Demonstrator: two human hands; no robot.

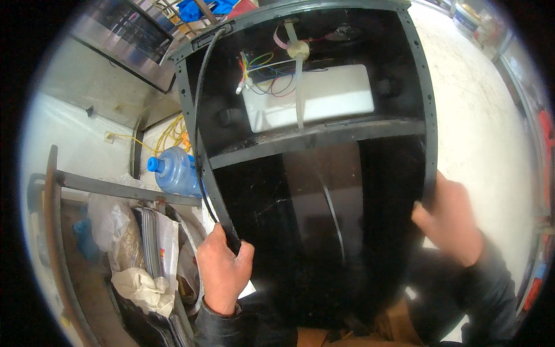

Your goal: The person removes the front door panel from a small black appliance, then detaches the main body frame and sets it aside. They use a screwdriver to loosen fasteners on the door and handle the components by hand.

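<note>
Between my hands is a black, open-framed appliance housing (318, 141), long and held lengthwise in front of my body. My left hand (224, 267) grips its left edge rail, thumb on the inner side. Around the right rail, at about the same height, my right hand (454, 217) is closed. Inside the upper part sits a white plastic box (335, 107) with a pale tube (299, 87) running across it. Thin coloured wires with white connectors (248, 84) hang beside the box. A black cable (199, 124) runs down the left rail. The housing's lower part is dark and glossy.
A clear blue water bottle (176, 170) lies to the left, near a yellow cord (173, 136). A metal-framed cart (124, 188) at lower left holds bags and stacked sheets. A white bucket (464, 20) stands at far right. Pale floor (471, 121) extends along the right.
</note>
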